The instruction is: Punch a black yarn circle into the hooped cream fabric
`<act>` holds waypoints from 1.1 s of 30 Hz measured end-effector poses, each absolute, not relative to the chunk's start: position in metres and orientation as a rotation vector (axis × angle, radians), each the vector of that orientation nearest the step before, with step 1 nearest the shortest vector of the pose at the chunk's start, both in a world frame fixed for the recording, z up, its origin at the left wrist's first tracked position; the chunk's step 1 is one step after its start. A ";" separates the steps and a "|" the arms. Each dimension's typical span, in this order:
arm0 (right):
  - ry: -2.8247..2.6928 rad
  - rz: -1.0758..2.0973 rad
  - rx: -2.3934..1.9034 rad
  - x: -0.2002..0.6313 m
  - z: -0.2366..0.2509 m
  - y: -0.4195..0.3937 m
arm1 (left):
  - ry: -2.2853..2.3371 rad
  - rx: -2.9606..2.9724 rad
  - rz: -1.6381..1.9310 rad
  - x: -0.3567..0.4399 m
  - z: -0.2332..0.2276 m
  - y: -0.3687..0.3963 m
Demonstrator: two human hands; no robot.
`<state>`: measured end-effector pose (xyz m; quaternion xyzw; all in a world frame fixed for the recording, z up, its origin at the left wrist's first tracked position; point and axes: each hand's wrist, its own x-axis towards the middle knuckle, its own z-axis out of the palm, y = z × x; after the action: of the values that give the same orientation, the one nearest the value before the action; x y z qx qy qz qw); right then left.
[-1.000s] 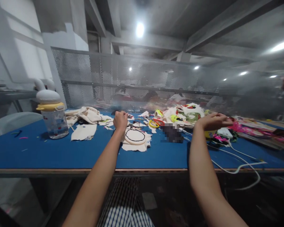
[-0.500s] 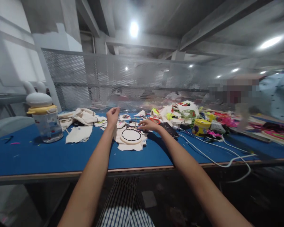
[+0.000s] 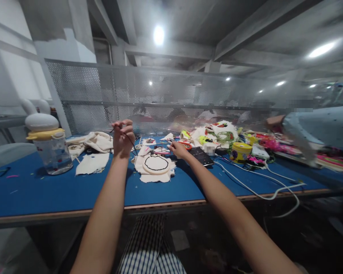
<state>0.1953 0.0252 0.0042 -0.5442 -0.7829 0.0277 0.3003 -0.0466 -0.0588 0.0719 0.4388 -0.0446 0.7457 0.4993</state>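
Observation:
Raised above the table, my left hand (image 3: 124,137) has its fingers closed on a dark thread (image 3: 130,140), which hangs down toward the hoop. My right hand (image 3: 177,149) is low over the table behind the hoop, fingers pinched; what they hold is too small to make out. Between my hands lies an embroidery hoop (image 3: 156,172) on cream cloth (image 3: 156,178), with a black stitched ring on the fabric. Orange-handled scissors (image 3: 187,145) lie just beyond my right hand. A pink, stick-like thing (image 3: 164,153) rests to its left.
A water bottle with a white bunny-eared lid (image 3: 50,152) stands at left, near cream cloth pieces (image 3: 93,163). To the right are a dark phone-like slab (image 3: 201,156), a yellow tub (image 3: 240,152), white cables (image 3: 246,184) and colourful yarn. Another person's sleeve (image 3: 314,123) reaches in at far right.
My left hand has moved left and turned, and the dark thread now shows in its fingers. My right hand has closed its fingers near the same place. The other person's arm has reached farther in.

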 end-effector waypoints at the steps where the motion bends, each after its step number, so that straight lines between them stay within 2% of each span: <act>1: -2.070 0.028 -1.464 0.196 0.004 0.025 | -0.141 1.083 1.822 -0.051 0.071 -0.059; 6: -1.925 -0.099 -1.528 0.198 0.012 0.022 | -0.256 1.093 1.975 -0.080 0.073 -0.060; 10: -1.928 -0.072 -1.580 0.201 0.017 0.020 | -0.342 1.068 2.000 -0.095 0.077 -0.061; 16: -1.974 -0.017 -1.878 0.206 0.013 0.016 | -0.268 1.155 2.038 -0.098 0.075 -0.063; 23: -2.288 -0.165 -1.718 0.189 -0.002 0.014 | -0.334 1.082 1.989 -0.095 0.076 -0.071; 26: -2.239 -0.206 -1.715 0.183 -0.005 0.013 | -0.089 1.076 1.935 -0.091 0.079 -0.061; 29: -2.107 -0.163 -1.583 0.186 -0.003 0.015 | 0.409 1.188 1.789 -0.076 0.076 -0.043; 33: -1.895 0.184 -1.309 0.193 0.004 0.021 | 1.008 1.521 1.524 -0.045 0.060 -0.025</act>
<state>0.1930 0.0213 0.0037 -0.5183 -0.7503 0.0727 0.4039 -0.0451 -0.0249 0.0600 0.5937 0.3934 0.5949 0.3726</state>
